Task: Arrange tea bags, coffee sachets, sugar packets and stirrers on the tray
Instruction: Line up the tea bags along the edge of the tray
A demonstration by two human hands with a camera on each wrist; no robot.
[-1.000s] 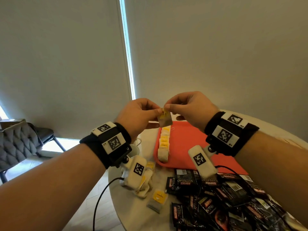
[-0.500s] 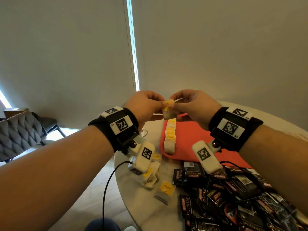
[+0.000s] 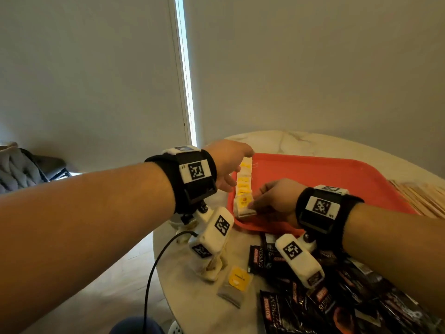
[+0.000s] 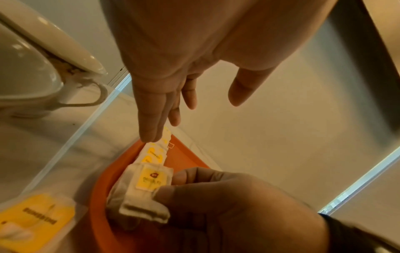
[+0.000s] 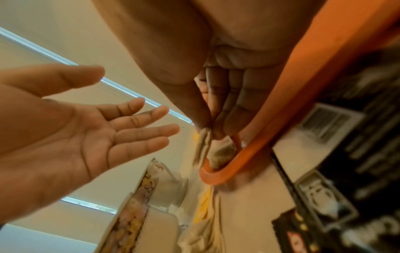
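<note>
One marble table (image 3: 313,143) (grey blinds behind): right hand (image 3: 272,201) pinches tea bag (image 3: 243,208), left hand (image 3: 228,165) spread.

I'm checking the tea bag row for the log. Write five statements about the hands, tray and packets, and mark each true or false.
1. The right hand pinches the nearest tea bag of the row. True.
2. The left hand grips a tea bag. False: its fingers are straight and hold nothing.
3. The tea bag row lies along the left edge of the red tray. True.
4. The black coffee sachets are stacked on the tray. False: they lie on the table, in front of it.
5. One yellow-tagged tea bag lies on the table, off the tray. True.
</note>
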